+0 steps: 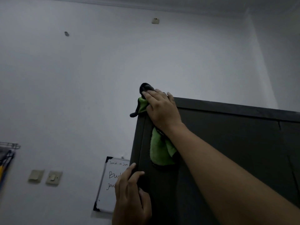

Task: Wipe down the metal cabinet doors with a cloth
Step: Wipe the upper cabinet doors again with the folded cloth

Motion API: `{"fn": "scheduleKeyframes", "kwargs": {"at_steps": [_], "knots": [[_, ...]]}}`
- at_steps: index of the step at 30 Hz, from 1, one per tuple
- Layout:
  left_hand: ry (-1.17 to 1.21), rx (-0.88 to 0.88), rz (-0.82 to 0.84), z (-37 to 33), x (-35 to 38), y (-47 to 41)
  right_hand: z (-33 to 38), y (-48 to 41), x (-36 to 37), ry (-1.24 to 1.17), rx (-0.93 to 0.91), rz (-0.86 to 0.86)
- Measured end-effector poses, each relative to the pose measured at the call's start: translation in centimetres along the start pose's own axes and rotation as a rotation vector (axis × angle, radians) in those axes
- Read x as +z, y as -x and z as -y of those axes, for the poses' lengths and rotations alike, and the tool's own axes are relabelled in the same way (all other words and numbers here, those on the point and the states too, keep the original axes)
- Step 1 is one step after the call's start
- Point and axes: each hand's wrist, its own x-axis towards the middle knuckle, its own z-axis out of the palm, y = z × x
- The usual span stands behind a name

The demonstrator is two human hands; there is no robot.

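Note:
A tall dark metal cabinet (230, 143) fills the right half of the head view, seen from below. My right hand (162, 109) presses a green cloth with black trim (159, 151) flat against the cabinet's top left corner. Part of the cloth sticks out above and left of my fingers, and the rest hangs down the door under my wrist. My left hand (132, 192) grips the cabinet's left front edge lower down, fingers curled round it.
A white wall stands behind and to the left. A small whiteboard (112, 184) with handwriting hangs beside the cabinet. Two wall switches (45, 177) sit further left, and a wire rack (8, 153) is at the left edge. The ceiling corner is at top right.

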Motion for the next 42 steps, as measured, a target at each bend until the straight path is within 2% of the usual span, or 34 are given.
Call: {"fn": "scheduleKeyframes", "kwargs": {"at_steps": [3, 6, 8, 11, 13, 16, 18, 23, 27, 30, 35, 39, 42], "knots": [[0.004, 0.005, 0.014, 0.0, 0.0, 0.1, 0.9, 0.2, 0.7, -0.006, 0.043, -0.060], [0.006, 0.005, 0.033, 0.1, 0.0, 0.2, 0.8, 0.9, 0.7, 0.008, -0.156, -0.011], [-0.005, -0.007, 0.041, 0.0, -0.1, 0.1, 0.7, 1.6, 0.3, -0.018, -0.289, 0.112], [0.002, -0.003, 0.032, -0.1, -0.2, 0.3, -0.1, 2.3, 0.1, 0.016, -0.365, 0.127], [0.012, 0.014, 0.016, -0.1, -0.1, 0.5, -0.5, 1.6, -0.2, 0.056, -0.269, 0.077], [0.013, 0.036, 0.002, 0.2, 0.2, 0.6, -0.1, 0.0, -0.4, 0.002, -0.010, 0.059], [0.019, 0.026, 0.000, 0.4, 0.2, 0.5, 0.4, -0.2, 0.0, -0.026, 0.013, 0.009], [0.024, 0.025, -0.005, 0.4, 0.0, 0.2, -0.1, 3.5, 0.5, -0.048, -0.281, 0.104], [0.009, 0.045, 0.021, 0.7, -0.3, 0.3, -1.8, 8.2, 0.3, -0.044, -0.334, 0.072], [-0.024, 0.085, 0.060, 0.7, -0.3, 0.4, -3.9, 10.9, -0.3, 0.046, -0.224, -0.025], [-0.174, 0.159, 0.132, 0.2, -0.1, 0.4, -9.4, 13.4, -3.4, 0.150, 0.172, -0.115], [-0.254, 0.083, 0.173, -0.3, 0.8, -0.2, -14.8, 15.5, -6.2, 0.147, 0.447, -0.122], [-0.267, 0.064, 0.250, -1.9, 1.6, -1.8, -17.2, 16.6, -7.4, 0.137, 0.539, -0.134]]}}
